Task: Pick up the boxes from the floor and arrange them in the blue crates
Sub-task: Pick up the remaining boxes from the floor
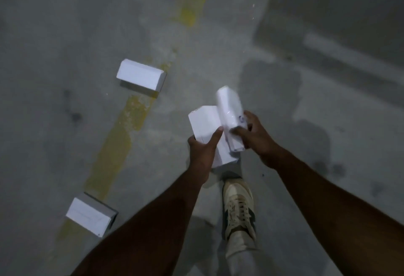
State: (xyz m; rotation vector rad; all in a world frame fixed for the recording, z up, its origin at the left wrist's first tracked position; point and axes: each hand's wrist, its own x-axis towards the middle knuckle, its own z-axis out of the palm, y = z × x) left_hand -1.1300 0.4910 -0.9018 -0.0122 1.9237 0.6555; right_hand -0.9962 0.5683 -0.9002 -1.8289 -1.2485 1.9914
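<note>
With the left hand [202,147] gripping one white box [207,131] and the right hand [251,133] another [230,118], stacking them squarely would probably have freed fingers for the two boxes [140,76] [88,215] on the floor [54,122] to the left.

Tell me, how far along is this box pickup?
Two white boxes are off the floor: the left hand grips one box and the right hand grips another box. Two more are still on the concrete floor, a far box and a near box, both by the yellow line. No blue crate is in view, so nothing shows as packed.
</note>
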